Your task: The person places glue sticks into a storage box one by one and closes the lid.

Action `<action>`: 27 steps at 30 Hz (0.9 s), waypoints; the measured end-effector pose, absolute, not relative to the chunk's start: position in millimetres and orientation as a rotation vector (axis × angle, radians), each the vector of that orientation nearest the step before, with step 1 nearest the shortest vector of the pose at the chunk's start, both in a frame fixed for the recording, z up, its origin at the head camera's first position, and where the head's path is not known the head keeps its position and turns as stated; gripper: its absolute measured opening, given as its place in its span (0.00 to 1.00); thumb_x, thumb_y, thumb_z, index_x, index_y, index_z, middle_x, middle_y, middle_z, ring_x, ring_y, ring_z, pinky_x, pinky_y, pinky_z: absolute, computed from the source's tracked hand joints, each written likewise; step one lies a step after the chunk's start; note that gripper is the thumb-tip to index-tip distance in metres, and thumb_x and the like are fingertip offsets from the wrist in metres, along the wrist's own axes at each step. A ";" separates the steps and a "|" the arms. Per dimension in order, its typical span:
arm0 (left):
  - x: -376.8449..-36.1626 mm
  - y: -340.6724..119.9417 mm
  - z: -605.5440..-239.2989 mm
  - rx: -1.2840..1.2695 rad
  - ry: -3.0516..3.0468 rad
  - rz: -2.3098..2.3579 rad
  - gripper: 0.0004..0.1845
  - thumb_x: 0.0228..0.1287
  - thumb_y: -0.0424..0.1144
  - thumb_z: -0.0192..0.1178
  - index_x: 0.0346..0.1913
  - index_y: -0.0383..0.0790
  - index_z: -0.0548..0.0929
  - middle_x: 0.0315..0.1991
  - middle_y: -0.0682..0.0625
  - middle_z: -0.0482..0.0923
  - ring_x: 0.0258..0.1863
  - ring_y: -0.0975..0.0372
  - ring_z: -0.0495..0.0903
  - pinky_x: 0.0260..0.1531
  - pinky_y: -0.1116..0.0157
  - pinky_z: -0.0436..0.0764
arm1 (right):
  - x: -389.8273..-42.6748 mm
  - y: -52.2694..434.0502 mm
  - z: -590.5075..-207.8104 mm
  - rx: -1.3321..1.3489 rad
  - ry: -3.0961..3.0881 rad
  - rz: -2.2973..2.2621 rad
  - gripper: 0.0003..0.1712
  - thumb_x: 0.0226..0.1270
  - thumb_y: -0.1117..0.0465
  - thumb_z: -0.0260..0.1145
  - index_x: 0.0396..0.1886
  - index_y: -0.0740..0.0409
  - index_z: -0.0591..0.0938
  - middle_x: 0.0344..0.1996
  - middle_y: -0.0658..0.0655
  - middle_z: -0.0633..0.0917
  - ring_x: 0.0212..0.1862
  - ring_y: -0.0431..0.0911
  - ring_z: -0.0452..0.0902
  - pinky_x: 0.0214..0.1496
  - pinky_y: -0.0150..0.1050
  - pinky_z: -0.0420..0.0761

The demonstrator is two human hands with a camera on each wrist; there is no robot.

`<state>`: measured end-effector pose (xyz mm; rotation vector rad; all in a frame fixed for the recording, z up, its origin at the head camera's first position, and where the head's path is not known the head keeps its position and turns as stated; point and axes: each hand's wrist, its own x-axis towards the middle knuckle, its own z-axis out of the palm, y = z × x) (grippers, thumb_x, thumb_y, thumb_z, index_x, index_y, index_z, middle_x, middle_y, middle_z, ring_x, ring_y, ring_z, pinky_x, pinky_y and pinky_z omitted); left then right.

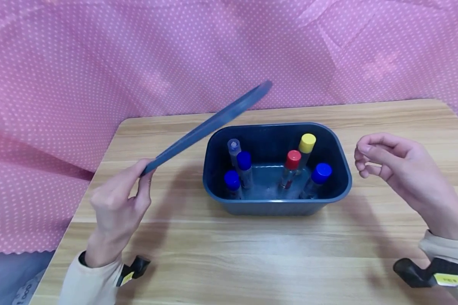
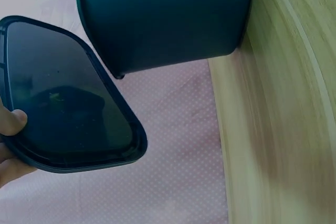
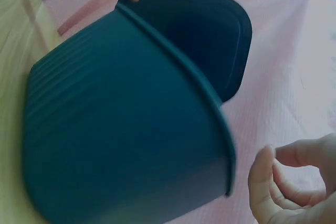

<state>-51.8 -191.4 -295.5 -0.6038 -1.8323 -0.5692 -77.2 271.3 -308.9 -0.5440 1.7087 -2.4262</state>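
Note:
My left hand (image 1: 118, 205) pinches one end of a dark blue lid (image 1: 213, 123), thumb on one face and fingers behind. The lid is tilted, its far end raised above the back left of a dark blue plastic bin (image 1: 275, 207). In the left wrist view the lid's rimmed inner face (image 2: 63, 98) shows. Several clear capped tubes stand or lean in the bin: blue-capped ones (image 1: 244, 163), a red-capped one (image 1: 292, 161), a yellow-capped one (image 1: 307, 144) and one with a clear top (image 1: 234, 146). Right of the bin, my right hand (image 1: 400, 165) hovers with fingers loosely curled, holding nothing.
The bin stands on a wood-grain table (image 1: 252, 258) towards its back edge. Behind and to the left hangs a pink dotted cloth (image 1: 156, 55). Dark wrist mounts (image 1: 423, 271) sit on both sleeves.

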 end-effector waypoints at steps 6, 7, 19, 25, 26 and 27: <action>-56.5 -172.4 -294.3 -0.716 -1.707 -0.461 0.06 0.64 0.29 0.59 0.37 0.30 0.85 0.31 0.39 0.85 0.27 0.47 0.84 0.37 0.61 0.85 | -71.0 260.2 -300.3 -0.639 1.550 -2.394 0.18 0.73 0.80 0.40 0.48 0.76 0.77 0.38 0.62 0.84 0.39 0.48 0.83 0.39 0.38 0.85; -57.1 -169.5 -293.5 -0.744 -1.685 -0.436 0.06 0.64 0.28 0.58 0.37 0.30 0.85 0.32 0.39 0.85 0.28 0.47 0.84 0.35 0.59 0.84 | -69.9 257.2 -299.5 -0.641 1.524 -2.376 0.18 0.73 0.79 0.40 0.48 0.76 0.77 0.38 0.62 0.85 0.39 0.48 0.84 0.41 0.38 0.86; -61.6 -148.7 -281.6 -0.965 -1.575 -0.310 0.08 0.63 0.23 0.53 0.35 0.26 0.84 0.33 0.37 0.85 0.31 0.49 0.86 0.38 0.57 0.85 | -64.3 232.4 -293.1 -0.654 1.208 -2.302 0.25 0.78 0.72 0.32 0.54 0.74 0.77 0.44 0.65 0.84 0.47 0.52 0.83 0.51 0.44 0.83; -62.5 -145.0 -277.3 -1.039 -1.549 -0.231 0.08 0.64 0.23 0.53 0.35 0.24 0.83 0.34 0.36 0.85 0.32 0.48 0.86 0.38 0.55 0.86 | -64.6 230.2 -292.8 -0.539 1.162 -2.316 0.27 0.80 0.66 0.33 0.54 0.70 0.79 0.45 0.63 0.85 0.46 0.52 0.83 0.51 0.44 0.83; -63.1 -144.2 -276.6 -1.054 -1.540 -0.210 0.08 0.64 0.23 0.53 0.35 0.24 0.83 0.34 0.36 0.85 0.32 0.48 0.86 0.37 0.55 0.86 | -64.6 229.9 -293.0 -0.533 1.154 -2.318 0.27 0.80 0.66 0.33 0.54 0.69 0.79 0.46 0.63 0.85 0.47 0.52 0.83 0.51 0.45 0.83; -63.6 -143.4 -276.0 -1.069 -1.530 -0.190 0.08 0.64 0.23 0.53 0.35 0.23 0.83 0.34 0.35 0.85 0.32 0.48 0.86 0.37 0.55 0.86 | -64.6 229.5 -293.4 -0.529 1.151 -2.321 0.27 0.80 0.66 0.33 0.54 0.69 0.80 0.46 0.64 0.85 0.47 0.52 0.83 0.51 0.45 0.83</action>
